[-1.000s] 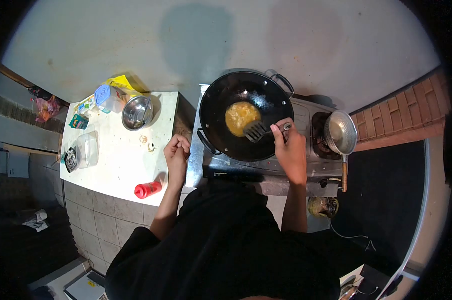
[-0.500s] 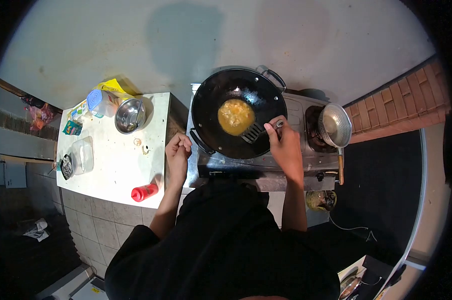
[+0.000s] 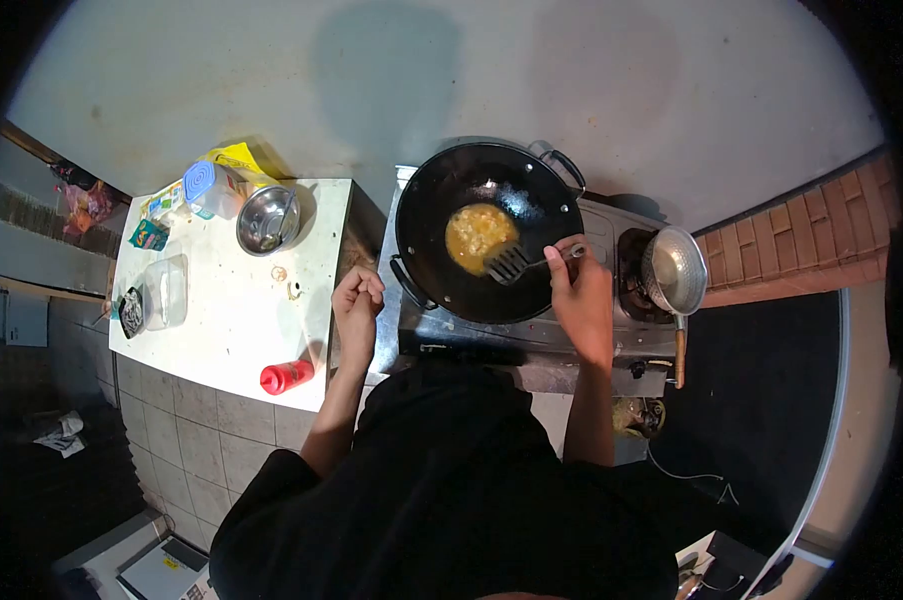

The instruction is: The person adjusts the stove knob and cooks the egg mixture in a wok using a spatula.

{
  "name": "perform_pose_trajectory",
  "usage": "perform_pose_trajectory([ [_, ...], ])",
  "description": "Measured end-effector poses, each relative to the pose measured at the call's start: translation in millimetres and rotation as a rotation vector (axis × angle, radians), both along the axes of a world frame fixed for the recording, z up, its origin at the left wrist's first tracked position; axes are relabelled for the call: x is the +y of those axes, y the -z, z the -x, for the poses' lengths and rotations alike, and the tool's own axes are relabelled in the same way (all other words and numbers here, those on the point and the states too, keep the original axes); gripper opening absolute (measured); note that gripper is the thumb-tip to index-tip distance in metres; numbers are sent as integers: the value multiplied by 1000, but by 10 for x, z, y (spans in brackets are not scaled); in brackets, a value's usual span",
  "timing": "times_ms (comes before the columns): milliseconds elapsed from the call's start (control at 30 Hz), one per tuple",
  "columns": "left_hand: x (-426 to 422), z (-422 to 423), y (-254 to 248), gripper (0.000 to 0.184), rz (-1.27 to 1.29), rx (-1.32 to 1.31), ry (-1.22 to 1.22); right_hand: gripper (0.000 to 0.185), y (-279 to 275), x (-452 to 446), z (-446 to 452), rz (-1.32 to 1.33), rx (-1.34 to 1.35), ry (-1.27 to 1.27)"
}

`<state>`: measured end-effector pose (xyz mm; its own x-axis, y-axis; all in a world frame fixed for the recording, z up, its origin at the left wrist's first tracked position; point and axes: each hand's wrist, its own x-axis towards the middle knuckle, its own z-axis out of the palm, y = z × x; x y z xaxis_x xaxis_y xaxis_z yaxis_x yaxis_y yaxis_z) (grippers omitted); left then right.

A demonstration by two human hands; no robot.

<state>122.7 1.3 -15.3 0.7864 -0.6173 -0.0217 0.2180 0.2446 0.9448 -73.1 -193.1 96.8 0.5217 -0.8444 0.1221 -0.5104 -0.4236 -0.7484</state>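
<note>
My right hand (image 3: pixel 583 298) grips the handle of a black slotted spatula (image 3: pixel 507 264) over the right side of a black wok (image 3: pixel 491 180). The spatula's slotted head touches the lower right edge of the yellow, lumpy liquid food (image 3: pixel 478 232) in the wok. The wok sits on a metal stove (image 3: pixel 596 222). To the left of the wok, my left hand (image 3: pixel 357 307) is raised with its fingers curled in, and nothing shows in it. The wok's left handle is nearest to it.
A steel saucepan (image 3: pixel 674 270) stands on the right burner. On the white table (image 3: pixel 221 330) are a metal bowl (image 3: pixel 268 221), a red bottle (image 3: pixel 286 377), a clear container (image 3: pixel 165 292), a blue-lidded tub (image 3: pixel 212 190) and a green packet (image 3: pixel 149 235).
The spatula head has shifted slightly within the wok, along the food's lower right edge. The whole view has swayed a little and come back. My left hand stays curled.
</note>
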Motion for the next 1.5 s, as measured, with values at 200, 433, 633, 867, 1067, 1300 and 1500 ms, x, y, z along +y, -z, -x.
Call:
perform_pose_trajectory([
  [200, -8, -14, 28, 24, -3, 12, -8, 24, 12, -22, -7, 54, 33, -37],
  [433, 5, -3, 7, 24, 6, 23, -6, 25, 73, -16, 34, 35, -51, 31],
  [633, -31, -23, 41, 25, 12, 3, 15, 26, 82, -24, 30, 1, 16, 33],
  [867, -91, -10, 58, 24, 13, 12, 20, 26, 29, 2, 28, 29, -13, 45],
  [1067, -13, -42, 30, 24, 9, 20, 30, 25, 106, -17, -3, 29, -7, 40],
  [1300, -3, -89, 71, 24, 1, 33, 29, 24, 38, 18, -57, 27, 2, 19],
  [1500, 0, -87, 70, 24, -10, 21, 21, 24, 76, 45, -34, 29, -26, 53],
])
